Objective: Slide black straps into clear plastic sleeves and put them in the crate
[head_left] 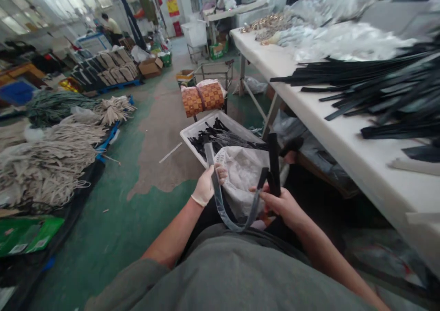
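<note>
A long dark strap (pixel 220 204) in a clear, shiny cover hangs in a U between my hands. My left hand (pixel 206 185), in a pale glove, is closed on one side of it. My right hand (pixel 280 203) pinches the other end and also grips an upright black bundle (pixel 274 164). Between the hands sits an open white sack (pixel 237 169) with clear plastic inside. Just beyond it, a white crate (pixel 192 134) holds many black straps (pixel 220 134).
A white table (pixel 319 132) on the right bears black straps (pixel 385 86) and clear plastic. Ahead stands a stool with a checkered cushion (pixel 202 98). Piles of beige straps (pixel 44 159) lie at left. A person (pixel 112 26) is far back.
</note>
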`<state>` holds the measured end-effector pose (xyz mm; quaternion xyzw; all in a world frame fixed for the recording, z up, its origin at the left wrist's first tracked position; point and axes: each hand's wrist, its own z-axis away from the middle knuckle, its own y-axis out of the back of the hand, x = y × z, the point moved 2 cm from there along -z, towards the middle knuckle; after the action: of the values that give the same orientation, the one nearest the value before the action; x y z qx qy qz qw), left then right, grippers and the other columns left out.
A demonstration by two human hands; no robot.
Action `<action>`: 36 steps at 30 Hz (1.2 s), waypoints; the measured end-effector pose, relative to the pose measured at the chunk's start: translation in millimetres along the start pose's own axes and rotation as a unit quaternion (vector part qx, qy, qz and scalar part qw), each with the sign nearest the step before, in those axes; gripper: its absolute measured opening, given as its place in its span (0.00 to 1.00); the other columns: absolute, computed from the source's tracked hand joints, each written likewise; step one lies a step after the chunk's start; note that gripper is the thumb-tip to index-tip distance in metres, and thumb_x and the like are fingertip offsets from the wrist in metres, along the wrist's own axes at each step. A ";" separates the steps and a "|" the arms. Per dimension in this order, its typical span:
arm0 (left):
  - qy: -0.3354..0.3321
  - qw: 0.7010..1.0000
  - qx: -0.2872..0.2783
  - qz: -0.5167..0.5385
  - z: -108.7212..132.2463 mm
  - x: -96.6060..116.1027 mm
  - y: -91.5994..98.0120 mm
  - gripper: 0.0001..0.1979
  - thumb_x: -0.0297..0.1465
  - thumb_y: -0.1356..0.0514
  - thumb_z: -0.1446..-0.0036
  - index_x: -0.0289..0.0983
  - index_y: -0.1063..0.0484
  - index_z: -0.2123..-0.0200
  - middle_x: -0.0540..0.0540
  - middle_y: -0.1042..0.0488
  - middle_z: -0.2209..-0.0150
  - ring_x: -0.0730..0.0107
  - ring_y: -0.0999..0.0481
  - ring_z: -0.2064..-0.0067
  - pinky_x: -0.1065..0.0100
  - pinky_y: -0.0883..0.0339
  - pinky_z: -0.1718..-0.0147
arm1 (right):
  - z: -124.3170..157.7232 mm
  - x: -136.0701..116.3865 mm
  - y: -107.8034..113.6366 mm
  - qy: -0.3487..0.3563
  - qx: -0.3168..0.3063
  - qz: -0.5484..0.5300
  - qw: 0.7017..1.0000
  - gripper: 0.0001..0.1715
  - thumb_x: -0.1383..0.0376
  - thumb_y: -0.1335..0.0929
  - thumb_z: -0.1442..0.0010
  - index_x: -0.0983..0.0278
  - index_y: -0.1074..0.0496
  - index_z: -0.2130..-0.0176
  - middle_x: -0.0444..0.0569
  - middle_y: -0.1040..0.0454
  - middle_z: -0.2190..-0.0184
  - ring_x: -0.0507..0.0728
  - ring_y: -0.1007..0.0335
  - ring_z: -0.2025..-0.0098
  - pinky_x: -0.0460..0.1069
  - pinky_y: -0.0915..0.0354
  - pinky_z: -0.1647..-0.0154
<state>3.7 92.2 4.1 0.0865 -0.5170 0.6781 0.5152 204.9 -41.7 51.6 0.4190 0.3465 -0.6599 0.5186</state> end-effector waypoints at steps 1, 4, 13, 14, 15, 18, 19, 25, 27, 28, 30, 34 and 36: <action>0.014 0.998 -0.043 -0.046 6.6 -12.8 -10.3 0.14 0.38 0.41 0.38 0.33 0.26 0.57 0.41 0.21 0.66 0.68 0.20 0.68 0.71 0.29 0.72 | -5.1 -2.9 -0.8 0.018 0.011 -0.010 1.000 0.17 0.55 0.27 0.54 0.64 0.30 0.71 0.51 0.21 0.67 0.47 0.39 0.82 0.45 0.42 0.84; 0.054 0.978 -0.142 -0.143 24.2 -45.4 -31.6 0.20 0.44 0.36 0.45 0.31 0.25 0.61 0.40 0.20 0.67 0.64 0.20 0.67 0.70 0.29 0.71 | -19.8 -7.9 2.1 0.056 0.043 -0.051 0.996 0.14 0.58 0.27 0.55 0.65 0.31 0.75 0.49 0.22 0.64 0.45 0.43 0.82 0.45 0.38 0.82; 0.016 0.954 -0.159 -0.254 41.5 -68.0 -50.9 0.24 0.48 0.39 0.43 0.34 0.24 0.54 0.41 0.20 0.62 0.59 0.21 0.59 0.61 0.28 0.58 | -26.6 2.7 0.8 0.075 0.048 -0.107 0.990 0.13 0.58 0.28 0.55 0.65 0.28 0.73 0.38 0.35 0.83 0.46 0.46 0.85 0.44 0.39 0.84; -0.023 0.952 -0.159 -0.262 41.1 -62.2 -52.9 0.25 0.49 0.40 0.43 0.36 0.26 0.51 0.41 0.20 0.57 0.58 0.22 0.55 0.60 0.29 0.54 | -26.0 3.8 0.4 0.076 0.050 -0.095 0.991 0.13 0.58 0.28 0.55 0.66 0.28 0.73 0.39 0.33 0.82 0.46 0.44 0.85 0.44 0.40 0.85; -0.065 0.947 -0.161 -0.270 40.2 -55.1 -55.7 0.27 0.49 0.41 0.42 0.37 0.27 0.48 0.41 0.22 0.53 0.57 0.23 0.51 0.59 0.31 0.50 | -25.4 4.7 -0.2 0.075 0.050 -0.079 0.993 0.13 0.58 0.28 0.55 0.66 0.27 0.73 0.40 0.32 0.82 0.46 0.42 0.85 0.44 0.41 0.85; -0.173 0.924 -0.168 -0.298 33.4 -31.9 -67.0 0.26 0.50 0.42 0.42 0.41 0.28 0.46 0.43 0.26 0.45 0.57 0.31 0.41 0.57 0.41 0.40 | -23.2 6.4 -3.2 0.076 0.042 -0.025 0.996 0.12 0.59 0.28 0.54 0.65 0.26 0.71 0.41 0.30 0.81 0.48 0.39 0.84 0.43 0.42 0.85; -0.194 0.916 -0.166 -0.310 29.7 -25.5 -71.1 0.25 0.49 0.42 0.41 0.41 0.26 0.47 0.43 0.26 0.45 0.57 0.33 0.39 0.57 0.44 0.37 | -22.4 6.9 -4.5 0.078 0.039 -0.008 0.996 0.11 0.60 0.28 0.54 0.65 0.26 0.71 0.41 0.30 0.81 0.48 0.39 0.84 0.43 0.42 0.85; -0.165 0.933 -0.123 -0.296 11.5 -22.8 -89.7 0.23 0.52 0.40 0.45 0.38 0.22 0.60 0.44 0.20 0.58 0.58 0.24 0.50 0.58 0.35 0.44 | -19.2 10.4 -8.1 0.095 0.015 0.055 0.994 0.12 0.60 0.29 0.51 0.66 0.25 0.67 0.40 0.32 0.83 0.48 0.38 0.83 0.43 0.39 0.84; -0.136 0.947 -0.104 -0.272 13.9 -29.4 -95.1 0.24 0.53 0.38 0.47 0.37 0.23 0.63 0.45 0.20 0.62 0.60 0.22 0.55 0.60 0.30 0.51 | -19.7 8.7 -7.4 0.108 -0.016 0.037 0.993 0.15 0.59 0.29 0.52 0.65 0.25 0.64 0.41 0.30 0.79 0.49 0.36 0.81 0.44 0.35 0.82; -0.127 0.951 -0.102 -0.263 16.4 -31.7 -98.2 0.24 0.53 0.38 0.48 0.37 0.24 0.63 0.45 0.20 0.63 0.61 0.22 0.56 0.62 0.29 0.53 | -20.4 7.1 -6.9 0.113 -0.033 0.028 0.993 0.17 0.59 0.28 0.53 0.65 0.25 0.63 0.41 0.29 0.78 0.49 0.35 0.80 0.44 0.34 0.81; -0.119 0.951 -0.118 -0.260 21.9 -33.2 -104.6 0.23 0.52 0.37 0.49 0.37 0.23 0.64 0.45 0.20 0.63 0.60 0.22 0.56 0.63 0.29 0.54 | -22.6 3.3 -5.6 0.118 -0.049 0.017 0.992 0.19 0.57 0.27 0.54 0.65 0.25 0.63 0.41 0.29 0.76 0.49 0.36 0.80 0.45 0.33 0.81; -0.118 0.939 -0.156 -0.282 24.6 -27.1 -111.1 0.18 0.48 0.35 0.48 0.38 0.23 0.68 0.45 0.20 0.61 0.58 0.24 0.51 0.63 0.32 0.51 | -27.0 -0.8 -7.8 0.121 -0.038 0.022 0.992 0.17 0.55 0.27 0.55 0.65 0.27 0.71 0.41 0.32 0.78 0.48 0.38 0.81 0.45 0.35 0.82; -0.132 0.936 -0.146 -0.291 21.2 -23.0 -109.7 0.15 0.45 0.36 0.46 0.38 0.23 0.70 0.45 0.20 0.60 0.58 0.25 0.49 0.63 0.34 0.48 | -27.4 2.2 -13.6 0.120 -0.038 0.035 0.991 0.16 0.55 0.27 0.54 0.65 0.28 0.71 0.41 0.32 0.79 0.48 0.39 0.82 0.44 0.38 0.83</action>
<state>91.8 54.2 65.8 0.2452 -0.6259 0.3978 0.6243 196.7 -15.1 38.7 0.4866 0.4163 -0.5729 0.5116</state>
